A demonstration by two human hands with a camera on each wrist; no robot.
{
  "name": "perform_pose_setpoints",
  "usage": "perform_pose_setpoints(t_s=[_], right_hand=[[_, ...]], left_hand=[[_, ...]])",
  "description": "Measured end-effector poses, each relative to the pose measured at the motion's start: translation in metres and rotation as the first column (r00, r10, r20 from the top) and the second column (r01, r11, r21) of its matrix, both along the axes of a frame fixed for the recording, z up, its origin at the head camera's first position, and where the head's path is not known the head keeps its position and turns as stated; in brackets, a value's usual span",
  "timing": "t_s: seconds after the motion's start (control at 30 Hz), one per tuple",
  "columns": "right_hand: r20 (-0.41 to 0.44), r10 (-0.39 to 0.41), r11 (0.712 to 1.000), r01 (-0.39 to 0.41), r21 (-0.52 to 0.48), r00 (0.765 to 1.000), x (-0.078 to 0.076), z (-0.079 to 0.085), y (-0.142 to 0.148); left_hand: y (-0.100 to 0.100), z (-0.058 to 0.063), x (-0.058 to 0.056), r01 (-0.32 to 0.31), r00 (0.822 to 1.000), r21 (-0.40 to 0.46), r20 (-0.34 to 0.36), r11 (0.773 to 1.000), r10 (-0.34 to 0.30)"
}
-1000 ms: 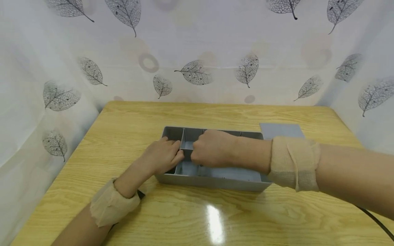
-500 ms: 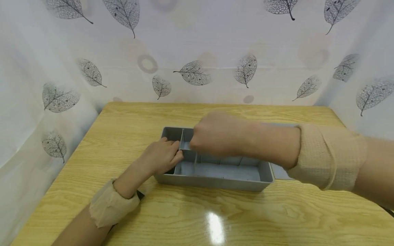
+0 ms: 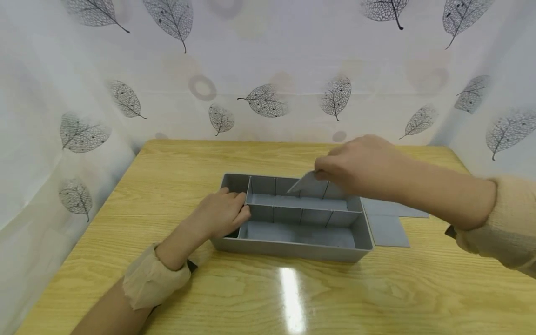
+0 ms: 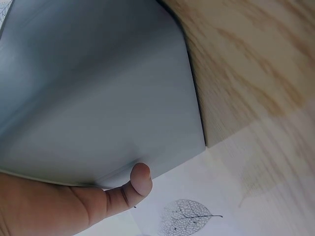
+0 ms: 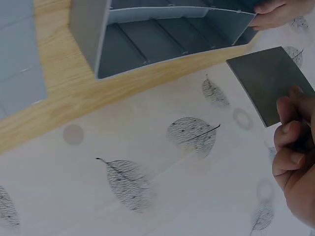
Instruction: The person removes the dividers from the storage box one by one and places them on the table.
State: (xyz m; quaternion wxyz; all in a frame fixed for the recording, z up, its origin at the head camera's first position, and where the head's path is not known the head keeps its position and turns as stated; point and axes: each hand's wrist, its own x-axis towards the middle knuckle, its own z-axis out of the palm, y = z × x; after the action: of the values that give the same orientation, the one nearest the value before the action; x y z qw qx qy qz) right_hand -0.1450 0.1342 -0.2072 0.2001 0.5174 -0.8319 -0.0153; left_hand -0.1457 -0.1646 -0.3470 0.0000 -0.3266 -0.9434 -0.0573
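Note:
A long grey drawer organizer box (image 3: pixel 293 250) with a lengthwise partition and a left end compartment stands on the table. My left hand (image 3: pixel 222 211) grips its left end, fingers reaching over the rim into the end compartment. In the left wrist view the thumb (image 4: pixel 141 179) lies against the grey wall. Above the right part of the box, my right hand (image 3: pixel 360 163) pinches a thin grey divider plate (image 3: pixel 303 183) by one edge, tilted and apart from the box. The right wrist view shows this plate (image 5: pixel 270 81) between thumb and curled fingers.
Several flat grey divider plates (image 3: pixel 389 230) lie on the wooden table (image 3: pixel 209 293) right of the box, partly hidden by the right forearm. A white leaf-print curtain (image 3: pixel 293 60) hangs behind and at both sides.
My right hand has risen out of the box and moved right, bringing the divider plate up with it. The left hand keeps its hold on the box end.

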Motion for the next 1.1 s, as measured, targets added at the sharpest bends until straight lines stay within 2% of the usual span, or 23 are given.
perform_pose_setpoints(t_s=[0.1,0.13,0.2,0.27,0.33,0.43,0.53,0.6,0.67,0.7,0.77,0.8,0.83,0.9,0.97,1.0,1.1], right_hand=[[0.017,-0.07,0.996,0.07,-0.055,0.997,-0.004,-0.009,0.03],[0.033,-0.128,0.99,0.13,-0.052,0.991,-0.004,-0.012,0.041],[0.071,-0.264,0.963,0.266,-0.03,0.962,-0.004,-0.021,0.066],[0.104,-0.375,0.925,0.379,-0.023,0.921,-0.004,-0.033,0.095],[0.159,-0.48,0.873,0.487,-0.007,0.863,-0.002,-0.047,0.124],[0.263,-0.561,0.814,0.581,0.0,0.785,0.0,-0.073,0.164],[0.393,-0.639,0.736,0.674,0.062,0.661,0.007,-0.094,0.196],[0.497,-0.66,0.696,0.707,0.123,0.563,0.01,-0.104,0.213],[0.626,-0.655,0.659,0.725,0.201,0.423,0.012,-0.112,0.226],[0.69,-0.637,0.647,0.724,0.238,0.343,0.012,-0.115,0.231],[0.793,-0.576,0.637,0.717,0.282,0.2,0.013,-0.122,0.24],[0.829,-0.543,0.635,0.714,0.296,0.138,0.013,-0.126,0.244],[0.856,-0.508,0.641,0.706,0.3,0.097,0.014,-0.129,0.247],[0.891,-0.452,0.654,0.694,0.3,0.04,0.016,-0.135,0.251],[0.902,-0.431,0.667,0.682,0.301,0.023,0.017,-0.139,0.253],[0.902,-0.432,0.664,0.682,0.308,0.014,0.019,-0.141,0.253],[0.896,-0.444,0.66,0.68,0.321,0.009,0.022,-0.146,0.253]], left_hand=[[0.0,0.0,0.0,-0.004,1.0,0.004,-0.001,1.0,0.004],[0.0,0.0,0.0,-0.006,1.0,0.003,-0.002,1.0,0.006],[0.001,0.0,0.0,-0.007,1.0,-0.002,-0.005,1.0,0.007],[0.002,-0.001,-0.001,-0.003,1.0,-0.008,-0.011,1.0,0.003],[0.003,-0.002,-0.001,-0.001,1.0,-0.011,-0.01,1.0,0.001],[0.005,-0.001,-0.002,0.003,1.0,-0.013,-0.003,1.0,-0.003],[0.006,0.0,-0.003,0.008,1.0,-0.014,-0.001,1.0,-0.008],[0.005,0.0,-0.003,0.013,1.0,-0.014,-0.004,1.0,-0.013],[0.005,0.0,-0.004,0.014,1.0,-0.014,-0.011,1.0,-0.014],[0.004,0.0,-0.003,0.012,1.0,-0.015,-0.01,1.0,-0.012],[0.003,-0.001,-0.003,0.004,1.0,-0.021,-0.003,1.0,-0.004],[0.002,-0.001,-0.003,0.001,1.0,-0.022,0.001,1.0,-0.001],[0.002,-0.002,-0.002,-0.004,1.0,-0.022,0.006,1.0,0.004],[0.001,-0.002,-0.002,-0.012,1.0,-0.024,0.015,1.0,0.012],[0.0,-0.003,-0.002,-0.015,1.0,-0.019,0.017,1.0,0.015],[0.0,-0.003,-0.002,-0.013,1.0,-0.016,0.018,1.0,0.014],[0.0,-0.002,-0.002,-0.008,1.0,-0.01,0.014,1.0,0.008]])
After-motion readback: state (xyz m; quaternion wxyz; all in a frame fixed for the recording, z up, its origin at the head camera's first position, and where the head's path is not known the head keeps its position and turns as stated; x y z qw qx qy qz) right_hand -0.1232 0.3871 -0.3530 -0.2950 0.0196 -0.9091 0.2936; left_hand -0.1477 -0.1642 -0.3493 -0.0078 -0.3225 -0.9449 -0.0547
